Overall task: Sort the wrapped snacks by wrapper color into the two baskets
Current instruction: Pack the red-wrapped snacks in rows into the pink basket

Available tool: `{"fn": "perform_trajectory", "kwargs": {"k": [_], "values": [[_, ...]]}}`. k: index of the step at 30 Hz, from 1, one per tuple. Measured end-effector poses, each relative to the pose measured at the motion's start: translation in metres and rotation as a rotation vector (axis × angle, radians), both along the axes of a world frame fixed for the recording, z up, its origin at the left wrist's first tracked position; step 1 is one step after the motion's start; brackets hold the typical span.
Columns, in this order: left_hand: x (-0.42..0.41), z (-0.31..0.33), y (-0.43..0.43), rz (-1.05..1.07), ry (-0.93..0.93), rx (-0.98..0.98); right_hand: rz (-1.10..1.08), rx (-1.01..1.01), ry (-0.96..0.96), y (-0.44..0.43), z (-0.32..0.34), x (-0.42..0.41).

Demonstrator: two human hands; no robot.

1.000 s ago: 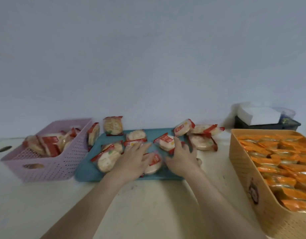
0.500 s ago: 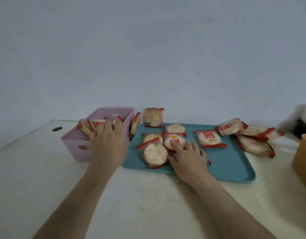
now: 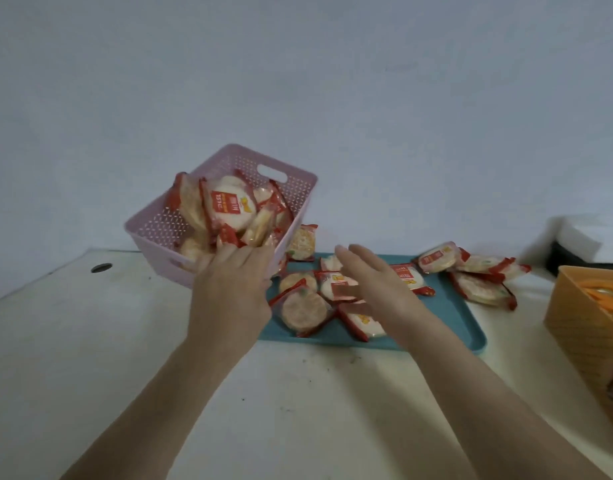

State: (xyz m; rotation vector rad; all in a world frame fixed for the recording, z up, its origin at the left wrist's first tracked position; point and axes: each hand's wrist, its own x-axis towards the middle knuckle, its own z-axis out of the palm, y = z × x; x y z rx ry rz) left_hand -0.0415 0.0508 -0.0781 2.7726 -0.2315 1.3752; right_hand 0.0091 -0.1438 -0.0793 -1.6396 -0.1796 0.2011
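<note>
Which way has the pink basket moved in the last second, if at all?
Yes. The pink basket, gripped by the left hand, has tipped toward the person and shifted closer to the teal tray's left back corner.
</note>
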Motion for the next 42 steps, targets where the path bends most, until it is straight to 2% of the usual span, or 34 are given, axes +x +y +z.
{"fn": "perform_trajectory", "kwargs": {"k": [1, 3, 6, 9, 13, 16, 18, 20, 21, 22, 25, 28, 29, 34, 36, 42], "values": [[-0.008, 0.0, -0.016, -0.074, -0.021, 0.019, 0.068, 0.109, 0.12, -0.003, 0.007, -0.003], [-0.019, -0.009, -0.047, -0.203, 0.001, 0.046, 0.085, 0.17, 0.188, -0.012, 0.01, 0.0], [-0.024, -0.035, -0.086, -0.35, 0.057, 0.078, -0.14, 0.187, 0.186, -0.03, 0.008, 0.002], [-0.019, -0.049, -0.112, -0.471, 0.098, 0.092, -0.345, 0.094, 0.129, -0.063, 0.002, -0.003], [-0.018, -0.047, -0.13, -0.682, 0.183, 0.082, -0.496, -0.108, 0.014, -0.104, 0.0, -0.004], [-0.033, -0.028, -0.121, -0.863, 0.07, -0.103, -0.565, -0.272, -0.036, -0.132, 0.001, -0.006], [-0.029, -0.018, -0.1, -0.751, -0.01, -0.396, -0.554, -0.285, -0.029, -0.15, 0.009, -0.006], [-0.007, -0.021, -0.077, -0.458, 0.131, -0.642, -0.542, -0.344, -0.037, -0.165, 0.02, -0.002], [0.004, -0.027, -0.069, -0.351, 0.318, -0.627, -0.533, -0.371, -0.037, -0.169, 0.026, -0.001], [0.012, -0.032, -0.069, -0.33, 0.478, -0.52, -0.511, -0.382, -0.034, -0.173, 0.031, -0.001], [0.025, -0.038, -0.092, -0.461, 0.735, -0.26, -0.399, -0.486, -0.033, -0.178, 0.044, -0.002], [0.037, -0.04, -0.109, -0.335, 0.974, -0.216, -0.322, -0.54, -0.04, -0.169, 0.044, -0.007], [0.044, -0.042, -0.107, -0.296, 0.986, -0.173, -0.29, -0.545, -0.041, -0.165, 0.041, -0.009], [0.074, -0.058, -0.072, -0.105, 0.805, -0.086, -0.176, -0.609, -0.134, -0.148, 0.017, -0.011], [0.071, -0.058, -0.065, -0.164, 0.774, -0.178, -0.18, -0.663, -0.186, -0.143, 0.011, -0.008], [0.074, -0.064, -0.035, -0.201, 0.551, -0.188, -0.248, -0.915, -0.319, -0.142, 0.015, -0.011]]}}
